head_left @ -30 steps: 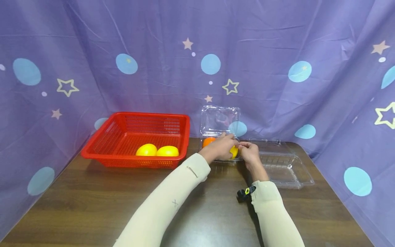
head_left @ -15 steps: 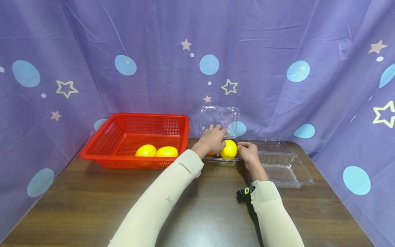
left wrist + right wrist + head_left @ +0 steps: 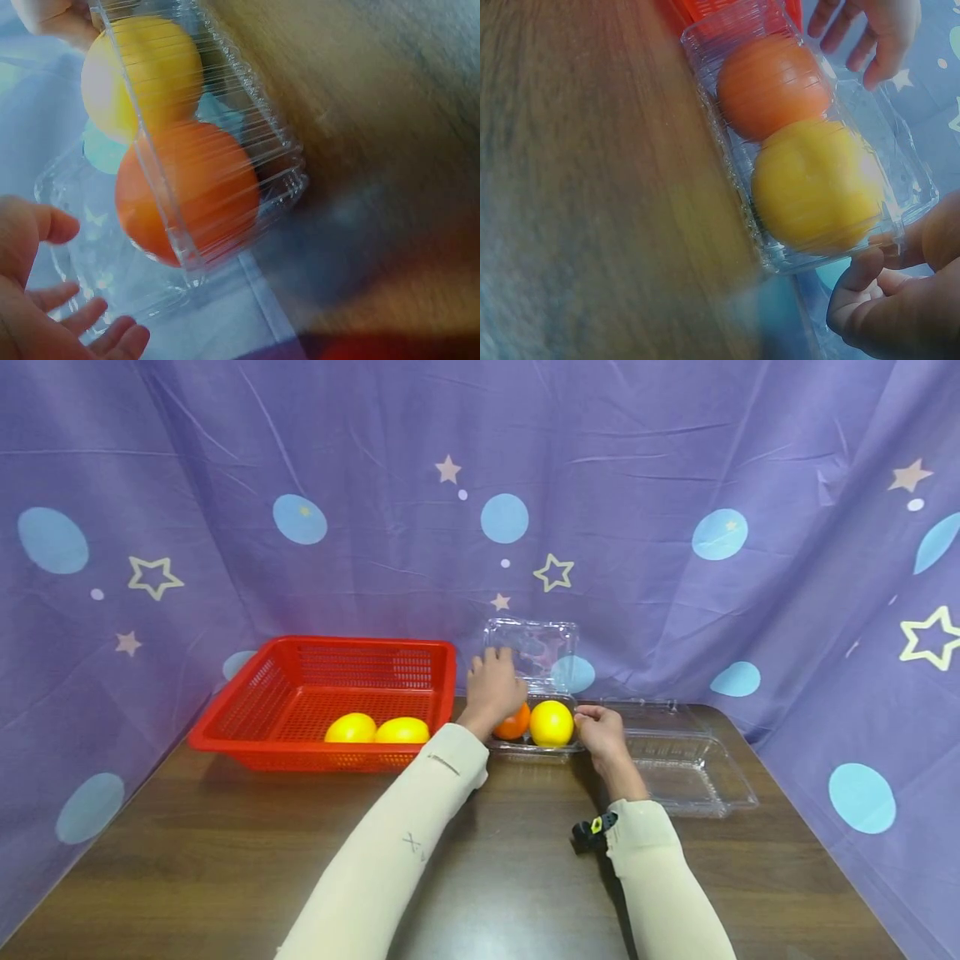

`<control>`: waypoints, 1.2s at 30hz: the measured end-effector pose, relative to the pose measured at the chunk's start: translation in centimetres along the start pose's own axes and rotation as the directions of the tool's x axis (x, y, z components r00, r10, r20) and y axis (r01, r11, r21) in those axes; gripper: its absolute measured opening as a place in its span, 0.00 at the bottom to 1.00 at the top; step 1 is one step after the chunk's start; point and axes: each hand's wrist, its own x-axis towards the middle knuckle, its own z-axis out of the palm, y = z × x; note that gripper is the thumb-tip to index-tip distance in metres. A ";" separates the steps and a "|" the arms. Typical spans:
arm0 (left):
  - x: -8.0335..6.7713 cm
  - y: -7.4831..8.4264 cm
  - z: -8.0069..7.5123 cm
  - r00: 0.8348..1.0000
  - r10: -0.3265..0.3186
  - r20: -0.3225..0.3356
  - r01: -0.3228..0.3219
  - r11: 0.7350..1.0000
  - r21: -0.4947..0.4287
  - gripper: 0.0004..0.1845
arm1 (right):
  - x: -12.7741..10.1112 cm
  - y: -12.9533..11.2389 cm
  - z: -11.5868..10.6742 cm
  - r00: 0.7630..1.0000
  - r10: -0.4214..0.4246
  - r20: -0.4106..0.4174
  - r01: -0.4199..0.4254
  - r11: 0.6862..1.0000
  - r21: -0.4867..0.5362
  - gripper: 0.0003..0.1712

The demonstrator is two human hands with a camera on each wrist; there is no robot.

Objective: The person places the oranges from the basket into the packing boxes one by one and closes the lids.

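A clear plastic clamshell container [image 3: 534, 749] stands at the back of the table with its lid raised. Inside it a round orange-coloured fruit [image 3: 514, 723] lies left of a round yellow fruit [image 3: 551, 724], the two touching or nearly so. My left hand [image 3: 493, 689] is over the container's left side, in front of the lid [image 3: 536, 643]. In the left wrist view that hand [image 3: 37, 292] has its fingers spread and holds nothing. At the right end, my right hand [image 3: 602, 732] pinches the container's rim between thumb and finger, seen closely in the right wrist view.
To the left stands a red mesh basket [image 3: 240, 742] with two yellow fruits [image 3: 351, 728] in it. Another clear plastic container [image 3: 678, 772] lies open to the right. A patterned purple curtain [image 3: 637, 568] hangs right behind the wooden table [image 3: 517, 852].
My left hand has let go of the yellow fruit in the container and moved left and up toward the lid, uncovering both fruits. The right hand keeps its pinch on the rim.
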 end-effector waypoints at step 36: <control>0.8 -1.1 0.6 0.963 -0.251 -0.099 0.176 0.862 -0.476 0.33 | 0.0 0.0 -0.1 1.000 0.013 0.010 -0.012 1.000 -0.017 0.16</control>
